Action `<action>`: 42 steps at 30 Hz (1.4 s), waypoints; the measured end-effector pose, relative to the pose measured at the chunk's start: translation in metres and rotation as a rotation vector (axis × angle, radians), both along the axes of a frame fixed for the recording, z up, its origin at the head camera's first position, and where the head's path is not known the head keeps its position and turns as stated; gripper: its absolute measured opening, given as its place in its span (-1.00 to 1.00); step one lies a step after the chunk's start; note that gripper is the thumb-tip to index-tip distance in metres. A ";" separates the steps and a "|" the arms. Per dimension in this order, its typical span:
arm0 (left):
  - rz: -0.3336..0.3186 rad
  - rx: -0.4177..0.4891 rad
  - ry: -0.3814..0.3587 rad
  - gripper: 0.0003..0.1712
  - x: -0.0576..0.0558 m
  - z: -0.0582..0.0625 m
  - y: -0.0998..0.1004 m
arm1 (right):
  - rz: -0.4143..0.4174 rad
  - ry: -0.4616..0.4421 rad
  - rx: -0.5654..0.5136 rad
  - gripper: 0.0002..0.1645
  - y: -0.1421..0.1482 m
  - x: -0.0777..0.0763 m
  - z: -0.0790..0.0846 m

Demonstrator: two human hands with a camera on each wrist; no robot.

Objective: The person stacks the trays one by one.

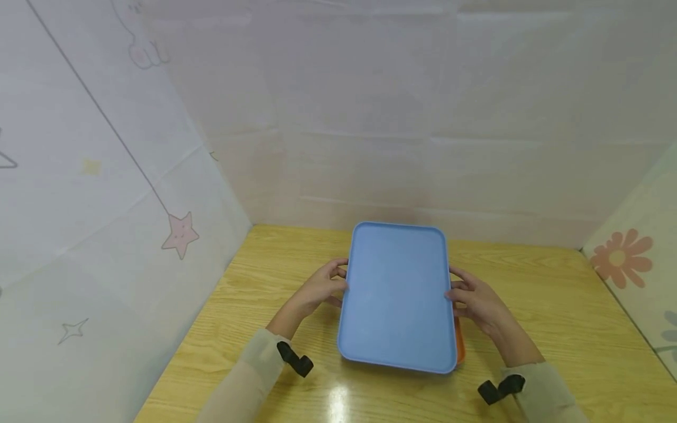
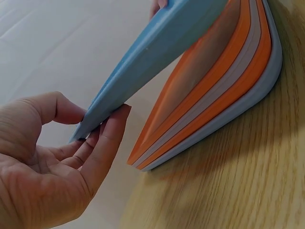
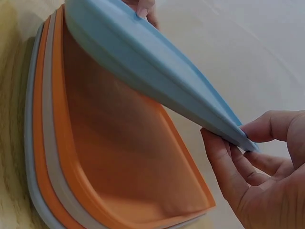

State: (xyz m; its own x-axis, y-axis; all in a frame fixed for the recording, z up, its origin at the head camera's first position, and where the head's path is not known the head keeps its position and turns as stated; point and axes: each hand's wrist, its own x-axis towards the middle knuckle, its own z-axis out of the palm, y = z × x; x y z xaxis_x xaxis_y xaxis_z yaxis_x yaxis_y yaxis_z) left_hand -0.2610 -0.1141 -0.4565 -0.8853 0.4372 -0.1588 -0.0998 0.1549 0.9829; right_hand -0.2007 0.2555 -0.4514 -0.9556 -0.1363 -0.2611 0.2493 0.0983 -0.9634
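Observation:
A blue rectangular tray (image 1: 398, 296) is held between both hands, raised and tilted above a stack of trays. My left hand (image 1: 320, 286) pinches its left rim, thumb on top and fingers underneath, as the left wrist view shows. On the opposite rim my right hand (image 1: 476, 299) pinches it the same way. Under it, the stack shows an orange tray (image 3: 128, 157) on top, with grey, orange and pale blue-grey rims (image 2: 259, 88) layered below. In the head view the stack is mostly hidden, with only an orange edge (image 1: 460, 341) showing at the right.
The stack stands on a wood-grain table (image 1: 539, 305). A pale cloth wall (image 1: 370, 117) rises behind the table's far edge, with printed side walls left (image 1: 106, 247) and right (image 1: 634, 235). Each sleeve cuff carries a small black device (image 1: 294, 359).

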 end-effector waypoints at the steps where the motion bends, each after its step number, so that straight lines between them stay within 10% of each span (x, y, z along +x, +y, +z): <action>1: -0.001 -0.001 -0.002 -0.18 0.000 0.000 0.001 | 0.000 -0.001 0.007 -0.04 0.000 -0.001 0.000; 42: -0.018 -0.091 -0.083 -0.17 -0.025 -0.016 0.032 | 0.028 -0.042 0.223 -0.11 0.021 -0.028 -0.021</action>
